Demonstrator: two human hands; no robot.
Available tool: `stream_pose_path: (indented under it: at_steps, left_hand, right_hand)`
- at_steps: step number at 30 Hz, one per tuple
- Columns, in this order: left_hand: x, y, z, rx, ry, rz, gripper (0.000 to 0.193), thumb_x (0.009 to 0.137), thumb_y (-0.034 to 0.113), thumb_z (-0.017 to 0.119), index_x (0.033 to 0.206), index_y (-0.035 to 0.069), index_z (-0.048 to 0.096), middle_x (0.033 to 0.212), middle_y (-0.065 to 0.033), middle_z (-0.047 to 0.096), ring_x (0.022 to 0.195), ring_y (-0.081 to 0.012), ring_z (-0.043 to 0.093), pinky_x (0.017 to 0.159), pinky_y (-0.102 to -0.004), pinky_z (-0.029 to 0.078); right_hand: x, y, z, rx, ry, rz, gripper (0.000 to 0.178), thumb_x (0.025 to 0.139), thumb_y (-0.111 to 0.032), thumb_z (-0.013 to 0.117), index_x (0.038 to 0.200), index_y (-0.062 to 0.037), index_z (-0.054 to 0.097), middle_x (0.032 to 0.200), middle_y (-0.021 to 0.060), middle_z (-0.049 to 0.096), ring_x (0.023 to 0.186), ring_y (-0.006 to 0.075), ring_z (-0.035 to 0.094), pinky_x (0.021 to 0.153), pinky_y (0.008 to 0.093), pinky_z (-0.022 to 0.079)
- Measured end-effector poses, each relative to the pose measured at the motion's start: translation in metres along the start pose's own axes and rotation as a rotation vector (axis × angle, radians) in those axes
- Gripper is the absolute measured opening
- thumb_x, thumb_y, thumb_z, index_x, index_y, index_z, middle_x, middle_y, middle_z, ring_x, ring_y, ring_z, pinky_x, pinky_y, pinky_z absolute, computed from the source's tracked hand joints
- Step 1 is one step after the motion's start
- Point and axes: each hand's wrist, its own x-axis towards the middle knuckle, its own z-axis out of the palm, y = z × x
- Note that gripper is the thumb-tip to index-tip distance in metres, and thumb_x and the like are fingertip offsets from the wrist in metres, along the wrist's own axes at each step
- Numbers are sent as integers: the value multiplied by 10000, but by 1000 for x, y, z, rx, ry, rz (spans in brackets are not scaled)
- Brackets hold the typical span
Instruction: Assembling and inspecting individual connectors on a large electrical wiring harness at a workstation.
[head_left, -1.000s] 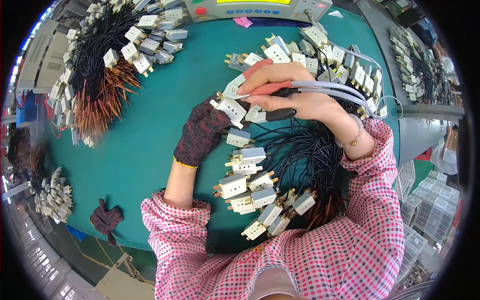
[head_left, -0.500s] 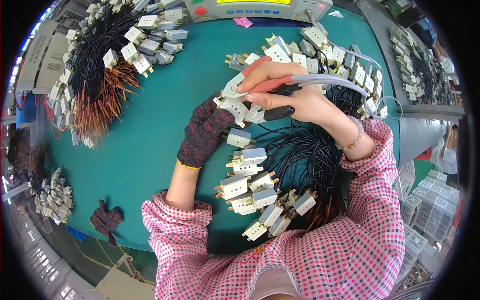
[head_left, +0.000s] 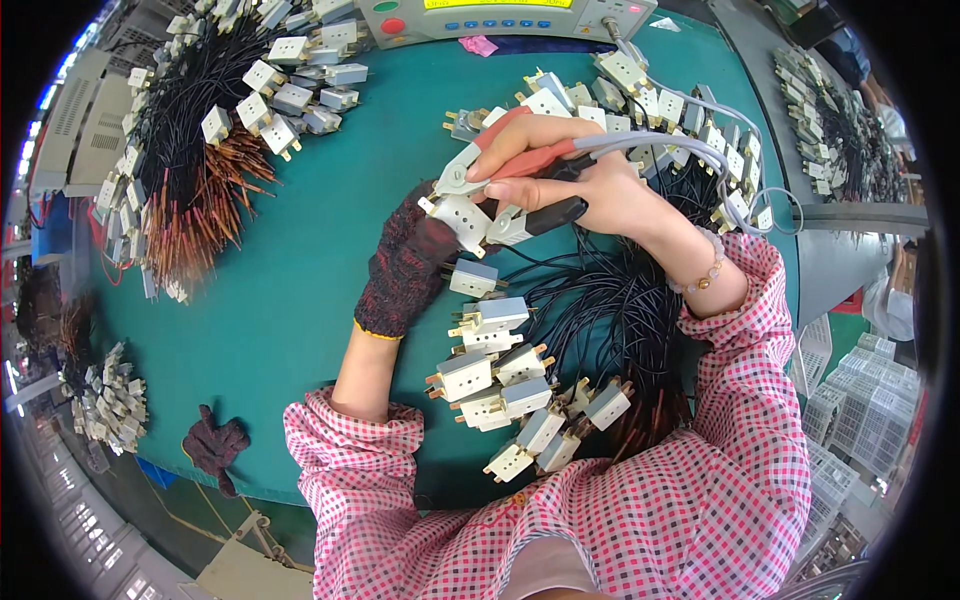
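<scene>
My left hand [head_left: 402,268], in a dark knitted glove with a yellow cuff, is closed on a white box-shaped electrical component [head_left: 460,220] with metal terminals. Bare, with a beaded bracelet at the wrist, my right hand [head_left: 605,195] grips two test clips together. The red-handled clip [head_left: 512,150] has its jaws at the component's upper terminal, and the black-handled clip [head_left: 540,222] meets its lower terminal. Exact jaw contact is partly hidden. Several similar white-and-grey components [head_left: 500,315] with black wires [head_left: 620,290] lie below my hands.
A test meter [head_left: 510,18] with a yellow display stands at the back of the green table [head_left: 290,350]. Piles of wired components [head_left: 270,75] lie at left and far right. Grey cables [head_left: 690,150] run from the clips. A spare glove [head_left: 215,448] lies near the left edge.
Both hands, with the component and clips, have shifted very slightly left. The grip on the component and clips is the same.
</scene>
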Motion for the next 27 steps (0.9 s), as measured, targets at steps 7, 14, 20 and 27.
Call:
stream_pose_path:
  at_steps: [7, 14, 20, 27]
  left_hand:
    - [36, 76, 36, -115, -563, -207, 575, 877, 443, 544, 1282, 44, 461, 907, -82, 669, 451, -47, 455, 396, -200, 355]
    - [79, 54, 79, 1005, -591, 89, 572, 845, 454, 554, 1295, 119, 442, 981, -150, 628, 945, -353, 581, 822, -427, 462]
    - [85, 57, 87, 990, -643, 28, 393, 816, 216, 671, 1153, 58, 546, 974, -93, 621, 830, -184, 612, 782, -333, 476]
    - [48, 69, 60, 415, -616, 70, 420, 710, 105, 775, 1033, 71, 510, 1098, -55, 520, 922, -110, 469, 791, -268, 410]
  right_hand:
    - [1, -43, -48, 145, 199, -200, 160, 856, -128, 625, 968, -16, 644, 859, 112, 673, 736, 153, 655, 611, 248, 529]
    - [10, -19, -85, -12, -98, -754, 243, 852, -141, 633, 1015, 24, 558, 888, 133, 631, 760, 164, 625, 658, 261, 523]
    - [-9, -53, -48, 124, 351, -50, 203, 864, -115, 615, 1004, 25, 568, 906, 139, 638, 769, 162, 632, 666, 260, 523]
    - [-13, -50, -54, 145, 390, -104, 203, 863, -99, 608, 1012, 30, 561, 953, 162, 627, 807, 168, 632, 668, 268, 534]
